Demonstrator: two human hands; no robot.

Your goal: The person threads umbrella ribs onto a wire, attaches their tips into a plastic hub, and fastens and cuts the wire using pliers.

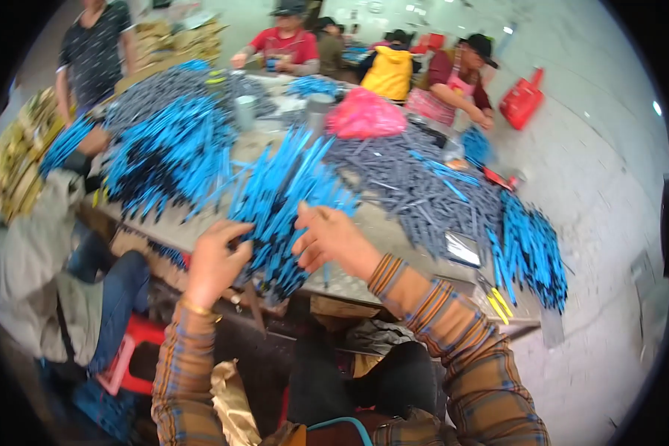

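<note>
A heap of slim bright-blue sticks with black ends (pixel 282 186) lies at the table's near edge, its tips hanging slightly over. At its left side is my left hand (pixel 217 256), thumb and forefinger curved and apart, with nothing visible between them. My right hand (pixel 333 236) hovers by the heap's right side, fingers spread and loosely bent. I see no stick held in it. Whether either hand's fingertips touch the sticks cannot be made out.
Grey slim pieces (pixel 431 189) spread across the table's right, beside another blue bundle (pixel 531 253). Yellow-handled pliers (pixel 496 301) and a dark shiny rectangular object (pixel 462 248) lie near the front edge. More blue sticks (pixel 175 152) sit left. A pink bag (pixel 366 113) stands behind; co-workers surround the table.
</note>
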